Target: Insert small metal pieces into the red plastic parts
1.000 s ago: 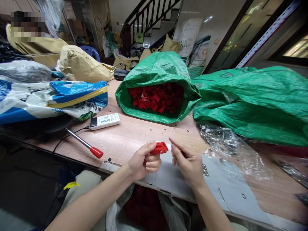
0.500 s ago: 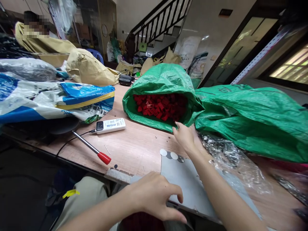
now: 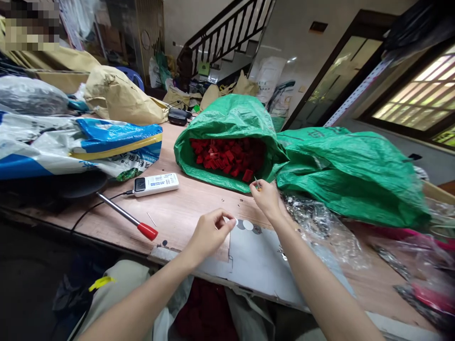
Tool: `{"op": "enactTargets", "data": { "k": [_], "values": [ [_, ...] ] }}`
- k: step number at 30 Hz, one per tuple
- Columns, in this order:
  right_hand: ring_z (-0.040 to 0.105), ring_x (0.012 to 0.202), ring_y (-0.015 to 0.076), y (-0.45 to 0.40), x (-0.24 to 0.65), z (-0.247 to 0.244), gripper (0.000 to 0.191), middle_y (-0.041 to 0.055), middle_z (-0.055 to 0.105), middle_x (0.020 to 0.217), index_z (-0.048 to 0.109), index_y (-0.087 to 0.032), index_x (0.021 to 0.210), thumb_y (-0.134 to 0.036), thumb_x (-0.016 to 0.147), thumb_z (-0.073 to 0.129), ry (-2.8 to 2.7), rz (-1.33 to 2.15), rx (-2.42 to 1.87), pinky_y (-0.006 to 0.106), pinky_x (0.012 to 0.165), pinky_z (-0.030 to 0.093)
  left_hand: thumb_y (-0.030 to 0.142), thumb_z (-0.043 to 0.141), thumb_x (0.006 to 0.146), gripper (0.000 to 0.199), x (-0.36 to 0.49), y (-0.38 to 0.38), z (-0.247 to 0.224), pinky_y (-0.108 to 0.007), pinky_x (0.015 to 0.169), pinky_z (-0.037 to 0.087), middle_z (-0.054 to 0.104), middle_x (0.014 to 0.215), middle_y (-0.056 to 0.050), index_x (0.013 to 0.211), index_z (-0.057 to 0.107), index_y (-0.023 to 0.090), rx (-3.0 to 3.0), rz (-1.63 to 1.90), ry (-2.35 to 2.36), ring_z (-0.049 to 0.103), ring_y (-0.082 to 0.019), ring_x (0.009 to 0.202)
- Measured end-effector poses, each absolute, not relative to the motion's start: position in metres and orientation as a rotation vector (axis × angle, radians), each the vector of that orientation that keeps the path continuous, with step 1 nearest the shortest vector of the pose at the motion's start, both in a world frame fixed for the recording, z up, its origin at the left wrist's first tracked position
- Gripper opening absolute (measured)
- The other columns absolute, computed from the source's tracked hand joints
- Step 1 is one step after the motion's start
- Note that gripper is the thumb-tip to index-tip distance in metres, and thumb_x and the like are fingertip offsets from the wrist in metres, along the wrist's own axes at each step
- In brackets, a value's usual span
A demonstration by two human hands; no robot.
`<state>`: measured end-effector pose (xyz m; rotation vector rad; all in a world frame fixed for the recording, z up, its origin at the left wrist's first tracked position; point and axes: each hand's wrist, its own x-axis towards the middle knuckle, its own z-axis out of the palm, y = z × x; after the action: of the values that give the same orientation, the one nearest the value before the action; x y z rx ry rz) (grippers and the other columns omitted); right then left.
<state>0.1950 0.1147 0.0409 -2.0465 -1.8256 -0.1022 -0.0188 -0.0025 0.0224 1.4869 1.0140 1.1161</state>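
Before the stairs (image 3: 245, 47), over the table (image 3: 188, 203), the left hand (image 3: 213, 232) was closed narrow; a thin piece (image 3: 256, 182) was pinched by the right hand (image 3: 266, 199).

Small parts (image 3: 227, 157) are held in a sack (image 3: 231, 111) at the frame's centre, flanked at right by a second sack (image 3: 351, 170). Left of centre, a device (image 3: 156, 184) is placed behind a lever (image 3: 124, 213).

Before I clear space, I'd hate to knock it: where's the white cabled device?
In the head view, the white device lies left of centre on the table, beyond the red-handled rod.
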Motion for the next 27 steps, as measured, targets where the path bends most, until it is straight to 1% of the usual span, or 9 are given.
{"op": "enactTargets", "data": {
  "k": [4, 9, 11, 14, 16, 20, 22, 25, 27],
  "values": [
    [0.069, 0.095, 0.0249, 0.107, 0.200, 0.041, 0.030, 0.0143, 0.075, 0.102, 0.069, -0.012, 0.115, -0.024, 0.094, 0.051, -1.807, -0.117, -2.109, 0.028, 0.078, 0.046, 0.034, 0.061, 0.086, 0.021, -0.009, 0.003, 0.013, -0.023, 0.060, 0.038, 0.051, 0.061, 0.005, 0.095, 0.069, 0.017, 1.470, 1.122, 1.053, 0.051, -0.011, 0.060],
    [0.068, 0.102, 0.0289, 0.140, 0.187, 0.046, 0.029, 0.0185, 0.074, 0.107, 0.070, -0.016, 0.117, -0.023, 0.095, 0.053, -1.825, -0.118, -2.190, 0.034, 0.087, 0.047, 0.029, 0.059, 0.086, 0.017, 0.005, 0.000, 0.004, -0.024, 0.061, 0.038, 0.054, 0.061, 0.005, 0.096, 0.069, 0.019, 1.599, 1.098, 1.061, 0.052, -0.012, 0.059],
    [0.069, 0.101, 0.0292, 0.155, 0.181, 0.047, 0.028, 0.0201, 0.074, 0.106, 0.072, -0.016, 0.114, -0.016, 0.092, 0.053, -1.837, -0.085, -2.213, 0.036, 0.087, 0.048, 0.029, 0.059, 0.086, 0.017, 0.006, 0.001, 0.002, -0.024, 0.060, 0.038, 0.054, 0.061, 0.005, 0.096, 0.069, 0.019, 1.615, 1.090, 1.053, 0.051, -0.011, 0.059],
    [0.071, 0.097, 0.0319, 0.171, 0.178, 0.048, 0.023, 0.0250, 0.073, 0.099, 0.075, -0.010, 0.099, -0.007, 0.087, 0.055, -1.826, -0.036, -2.230, 0.038, 0.084, 0.049, 0.030, 0.060, 0.086, 0.017, 0.004, 0.005, -0.001, -0.023, 0.060, 0.038, 0.054, 0.062, 0.005, 0.095, 0.069, 0.018, 1.561, 1.102, 1.051, 0.051, -0.011, 0.059],
    [0.071, 0.096, 0.0328, 0.172, 0.178, 0.049, 0.023, 0.0259, 0.073, 0.097, 0.075, -0.009, 0.097, -0.008, 0.088, 0.054, -1.824, -0.025, -2.181, 0.039, 0.083, 0.050, 0.033, 0.061, 0.086, 0.019, 0.003, 0.009, -0.002, -0.023, 0.060, 0.039, 0.054, 0.062, 0.004, 0.093, 0.069, 0.017, 1.481, 1.122, 1.045, 0.051, -0.011, 0.059],
    [0.070, 0.089, 0.0258, 0.139, 0.180, 0.053, 0.026, 0.0146, 0.075, 0.099, 0.074, -0.015, 0.105, -0.026, 0.095, 0.052, -1.956, 0.045, -1.883, 0.032, 0.078, 0.050, 0.047, 0.062, 0.087, 0.035, 0.003, 0.016, -0.002, -0.021, 0.051, 0.040, 0.052, 0.061, 0.004, 0.100, 0.065, 0.015, 1.173, 1.135, 0.993, 0.050, -0.010, 0.054],
    [0.068, 0.082, 0.0215, 0.106, 0.179, 0.054, 0.028, 0.0073, 0.076, 0.095, 0.074, -0.019, 0.106, -0.035, 0.095, 0.054, -2.042, 0.131, -1.699, 0.028, 0.072, 0.050, 0.056, 0.065, 0.083, 0.048, 0.003, 0.017, 0.001, -0.020, 0.049, 0.044, 0.060, 0.073, -0.001, 0.109, 0.063, 0.014, 0.974, 1.139, 0.956, 0.056, -0.011, 0.059],
    [0.064, 0.071, 0.0192, 0.048, 0.177, 0.054, 0.031, 0.0052, 0.074, 0.083, 0.076, -0.018, 0.102, -0.041, 0.094, 0.057, -2.085, 0.436, -1.285, 0.027, 0.062, 0.049, 0.061, 0.070, 0.078, 0.059, 0.002, 0.015, 0.008, -0.022, 0.059, 0.054, 0.067, 0.100, -0.010, 0.112, 0.062, 0.014, 0.776, 1.130, 0.815, 0.066, -0.015, 0.078],
    [0.062, 0.065, 0.0173, 0.015, 0.177, 0.053, 0.028, 0.0046, 0.074, 0.080, 0.078, -0.018, 0.097, -0.041, 0.091, 0.061, -2.081, 0.666, -1.173, 0.027, 0.058, 0.047, 0.057, 0.075, 0.076, 0.056, 0.001, 0.011, 0.011, -0.024, 0.066, 0.056, 0.068, 0.102, -0.012, 0.108, 0.065, 0.013, 0.745, 1.105, 0.708, 0.067, -0.016, 0.084]
  ]
}}
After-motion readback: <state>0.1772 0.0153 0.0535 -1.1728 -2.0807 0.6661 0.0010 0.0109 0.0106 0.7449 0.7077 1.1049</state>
